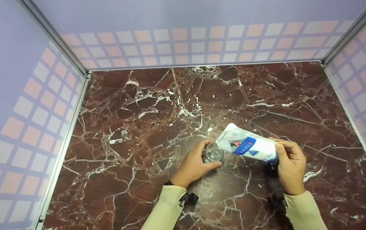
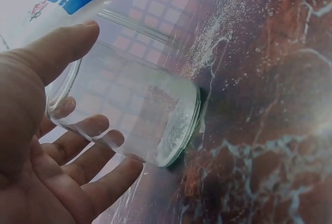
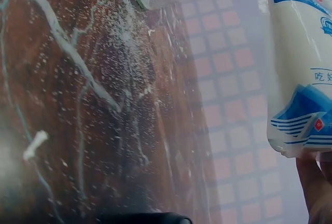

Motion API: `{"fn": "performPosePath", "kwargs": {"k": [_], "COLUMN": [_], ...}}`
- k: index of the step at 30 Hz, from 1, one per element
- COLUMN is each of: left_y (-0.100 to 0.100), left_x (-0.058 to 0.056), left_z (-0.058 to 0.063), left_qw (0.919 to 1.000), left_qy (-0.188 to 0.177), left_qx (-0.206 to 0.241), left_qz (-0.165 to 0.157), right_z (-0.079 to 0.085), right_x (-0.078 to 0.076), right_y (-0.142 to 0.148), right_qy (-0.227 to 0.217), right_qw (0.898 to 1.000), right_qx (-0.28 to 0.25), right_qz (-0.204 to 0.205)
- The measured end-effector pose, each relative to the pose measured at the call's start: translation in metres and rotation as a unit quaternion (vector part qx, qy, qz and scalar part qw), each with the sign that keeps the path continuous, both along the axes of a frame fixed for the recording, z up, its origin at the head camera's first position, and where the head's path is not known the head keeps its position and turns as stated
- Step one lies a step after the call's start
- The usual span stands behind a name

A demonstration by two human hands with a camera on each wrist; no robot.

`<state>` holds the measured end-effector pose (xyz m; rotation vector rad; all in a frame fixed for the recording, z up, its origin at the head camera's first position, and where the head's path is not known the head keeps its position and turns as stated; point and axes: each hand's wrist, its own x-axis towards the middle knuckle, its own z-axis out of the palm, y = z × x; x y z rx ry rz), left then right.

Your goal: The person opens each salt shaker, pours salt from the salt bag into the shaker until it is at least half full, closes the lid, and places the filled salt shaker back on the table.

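My left hand (image 1: 193,164) grips a clear glass jar (image 1: 214,152), thumb on one side and fingers round the other. In the left wrist view the jar (image 2: 135,105) stands upright on the table, with some white grains at its bottom. A white and blue plastic packet (image 1: 250,145) is tilted, its left end lowered at the jar's mouth. The right hand (image 1: 291,163) holds the packet by its raised end, thumb on top. White filling shows through the packet (image 3: 306,53) in the right wrist view. Whether grains are flowing cannot be seen.
White grains and crumbs (image 1: 198,108) lie scattered over the dark red marbled table (image 1: 122,175), beyond and around the jar. Purple panels with pink and white squares (image 1: 189,41) wall the table at the back and both sides. Each wrist wears a black strap (image 1: 187,199).
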<state>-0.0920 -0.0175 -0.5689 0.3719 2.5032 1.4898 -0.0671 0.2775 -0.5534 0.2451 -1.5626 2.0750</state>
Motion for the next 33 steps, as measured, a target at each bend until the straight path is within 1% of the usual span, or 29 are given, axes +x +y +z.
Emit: {"fn": "performPosePath", "kwargs": {"k": [6, 11, 15, 20, 26, 33], "left_y": [0.0, 0.0, 0.0, 0.0, 0.0, 0.001], "left_x": [0.001, 0.0, 0.0, 0.0, 0.0, 0.001], "left_z": [-0.002, -0.002, -0.003, -0.003, -0.003, -0.002], "left_qw": [1.0, 0.9999, 0.9999, 0.9998, 1.0, 0.9999], "left_qy": [0.0, -0.003, 0.0, 0.011, 0.003, -0.002], "left_qx": [-0.008, -0.009, -0.013, -0.018, 0.003, 0.01], "left_qz": [0.002, 0.003, 0.004, 0.005, 0.006, 0.005], "right_z": [0.008, 0.017, 0.02, 0.022, 0.03, 0.04], "right_x": [0.001, 0.002, 0.002, 0.003, 0.004, 0.006], "right_y": [0.002, 0.002, 0.003, 0.005, 0.004, 0.001], "right_qy": [0.007, 0.013, 0.01, 0.008, 0.013, 0.019], "right_qw": [0.999, 0.998, 0.998, 0.996, 0.991, 0.986], "right_qx": [0.034, 0.051, 0.067, 0.091, 0.132, 0.166], "right_qz": [0.002, 0.015, 0.019, 0.014, 0.0, -0.012]}}
